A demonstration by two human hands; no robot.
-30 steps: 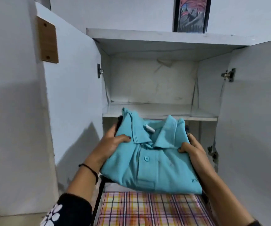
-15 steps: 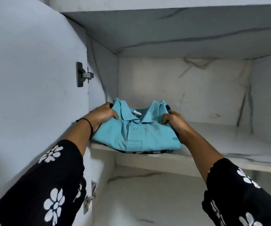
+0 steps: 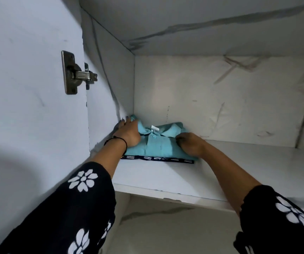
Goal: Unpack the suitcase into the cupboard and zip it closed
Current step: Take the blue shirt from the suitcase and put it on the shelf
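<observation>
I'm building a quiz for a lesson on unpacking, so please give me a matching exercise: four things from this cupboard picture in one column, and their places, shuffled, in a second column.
Things
1. teal polo shirt
2. dark patterned garment
3. metal hinge
4. black wristband

Places
A. on the cupboard door at the left
B. on top of the pile, touched by the left hand and the right hand
C. around the left wrist
D. on the shelf, under the polo shirt

Pairs: 1-B, 2-D, 3-A, 4-C.
</observation>
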